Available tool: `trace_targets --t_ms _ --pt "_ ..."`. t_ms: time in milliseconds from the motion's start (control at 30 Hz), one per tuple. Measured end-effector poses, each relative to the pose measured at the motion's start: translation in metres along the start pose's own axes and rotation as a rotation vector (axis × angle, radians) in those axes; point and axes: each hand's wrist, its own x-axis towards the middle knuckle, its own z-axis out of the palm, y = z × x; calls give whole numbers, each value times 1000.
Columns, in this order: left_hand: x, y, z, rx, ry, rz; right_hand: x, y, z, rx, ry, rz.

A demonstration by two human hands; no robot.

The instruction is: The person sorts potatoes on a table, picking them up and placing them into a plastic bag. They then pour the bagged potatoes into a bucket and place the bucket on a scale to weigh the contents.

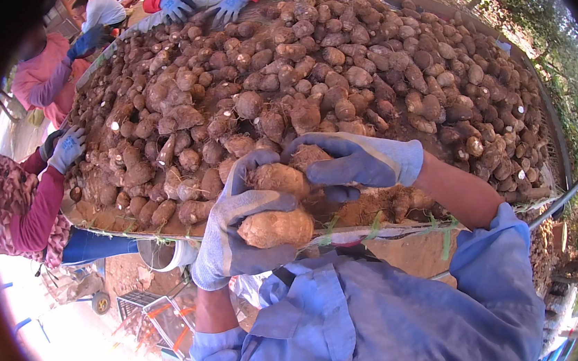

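My left hand, in a grey knit work glove with a dark coated palm, is closed around two brown taro corms. The lower corm is pale and fairly smooth, with a tapered end towards my wrist. Above it, the upper corm is hairier, and fingers partly cover it. My right hand, gloved alike, curls over a darker, fibrous corm right beside the upper one. The right fingers hide much of that corm. Both hands are above the near edge of a wide table heaped with taro corms.
Across the heap lie a co-worker's gloved hands. At the left edge another person's gloved hand rests by the corms. Below the table's near edge stand a white bucket and a folding metal cart. A metal pole slants at the right.
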Motion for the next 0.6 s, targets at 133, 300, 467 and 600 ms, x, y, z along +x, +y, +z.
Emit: trace_targets --t_ms 133,300,467,600 --pt "3 1 -2 56 -101 -27 4 8 0 17 -23 59" --pt "7 -6 11 221 125 62 20 11 17 20 191 -87" --pt "12 -13 40 578 308 126 60 6 34 192 534 -333" --pt "3 -14 32 142 424 -12 47 12 -4 -663 442 -550"
